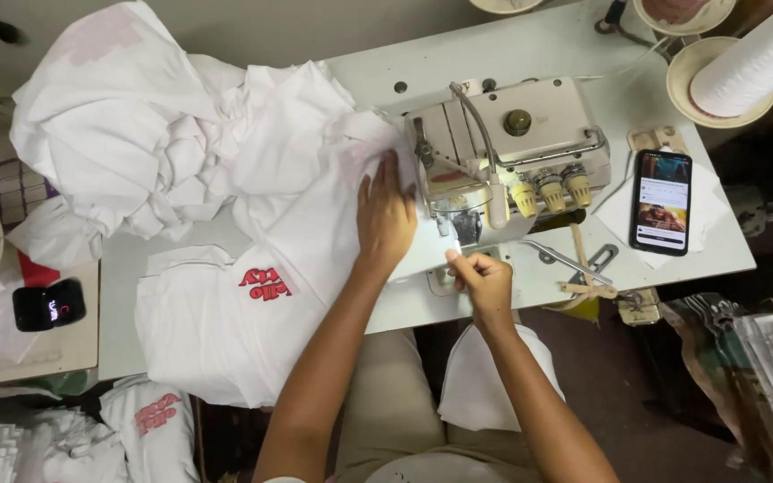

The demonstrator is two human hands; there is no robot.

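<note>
My left hand [385, 215] lies flat, fingers together, on white fabric [297, 215] just left of the sewing machine [507, 156]. The cloth carries a red print [266, 283] and spreads in a crumpled heap across the left of the table. My right hand [483, 280] is below the machine's needle area, with fingers pinched on the fabric edge [448, 254] at the front of the machine. The machine is off-white with three yellow knobs [550, 190] on its front.
A phone [660, 201] with a lit screen lies on white paper to the right of the machine. A white thread cone [758, 58] stands at the top right. A small black device [48, 304] sits at the left. More white garments [140, 420] pile up at bottom left.
</note>
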